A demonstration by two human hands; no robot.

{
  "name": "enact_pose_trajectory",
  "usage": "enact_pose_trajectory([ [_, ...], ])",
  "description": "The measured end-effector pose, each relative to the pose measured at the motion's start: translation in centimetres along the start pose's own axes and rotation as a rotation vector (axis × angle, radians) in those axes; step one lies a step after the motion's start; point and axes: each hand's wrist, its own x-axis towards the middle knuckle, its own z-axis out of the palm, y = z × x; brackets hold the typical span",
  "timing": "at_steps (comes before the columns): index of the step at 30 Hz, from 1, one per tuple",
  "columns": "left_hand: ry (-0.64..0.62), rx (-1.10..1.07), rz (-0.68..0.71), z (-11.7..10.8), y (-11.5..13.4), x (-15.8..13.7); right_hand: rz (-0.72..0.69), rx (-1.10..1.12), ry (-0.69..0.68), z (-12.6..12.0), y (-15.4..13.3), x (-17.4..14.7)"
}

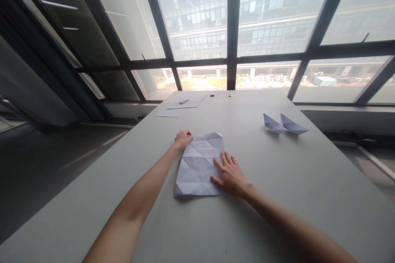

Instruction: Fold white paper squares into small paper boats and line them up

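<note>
A creased sheet of white paper lies on the white table between my hands, with a grid of fold lines across it and its corners turned. At its far left corner, my left hand has its fingers curled closed on the paper's edge. My right hand rests flat with spread fingers on the right edge, the fingertips touching the sheet. Two folded paper boats sit joined or side by side farther off to the right.
Flat white sheets lie at the table's far left, with a small whitish object on them. Two small round spots, one a dark cable hole, are near the far edge. Tall windows with dark frames stand behind the table.
</note>
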Motion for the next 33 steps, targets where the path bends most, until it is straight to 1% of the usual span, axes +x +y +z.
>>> enact_pose_trajectory([
  [3, 0.044, 0.022, 0.019, 0.2, 0.3, -1.3, -0.001, 0.004, 0.008, 0.1, 0.0, 0.0],
  [6, 0.063, 0.036, 0.072, -0.6, 1.2, -2.6, 0.006, 0.006, 0.0, 0.1, 0.0, 0.1],
  [8, 0.077, 0.035, 0.108, -1.3, 2.6, -3.2, 0.013, 0.007, -0.007, 0.1, 0.0, 0.1],
  [11, 0.077, 0.007, 0.198, -1.7, 6.3, -3.8, 0.019, 0.01, -0.005, 0.4, -0.3, 0.0],
  [14, -0.006, -0.037, 0.279, -0.2, 11.1, -4.4, 0.038, 0.015, 0.035, 1.1, -1.1, 0.0],
  [16, -0.049, -0.061, 0.276, 1.5, 13.8, -4.6, 0.063, 0.018, 0.068, 1.7, -1.9, -0.1],
  [17, -0.056, -0.073, 0.263, 2.4, 14.7, -4.6, 0.078, 0.021, 0.079, 1.9, -2.4, -0.1],
  [19, -0.061, -0.099, 0.218, 3.7, 15.6, -4.6, 0.104, 0.034, 0.089, 2.2, -3.2, -0.4],
  [22, -0.048, -0.143, 0.164, 4.7, 15.4, -4.4, 0.114, 0.076, 0.141, 1.9, -3.1, -0.9],
  [24, -0.027, -0.174, 0.146, 4.9, 14.9, -4.3, 0.105, 0.1, 0.228, 0.8, -1.4, -0.9],
  [26, 0.005, -0.201, 0.137, 5.2, 14.4, -4.4, 0.142, 0.091, 0.332, -1.0, 1.8, -0.4],
  [28, 0.039, -0.22, 0.133, 5.3, 14.0, -4.7, 0.269, 0.045, 0.442, -3.5, 6.2, 0.4],
  [30, 0.062, -0.237, 0.132, 5.3, 13.7, -5.3, 0.385, -0.048, 0.526, -6.2, 11.2, 1.2],
  [33, 0.092, -0.263, 0.127, 5.0, 13.0, -6.2, 0.489, -0.268, 0.572, -9.3, 18.0, 1.7],
])
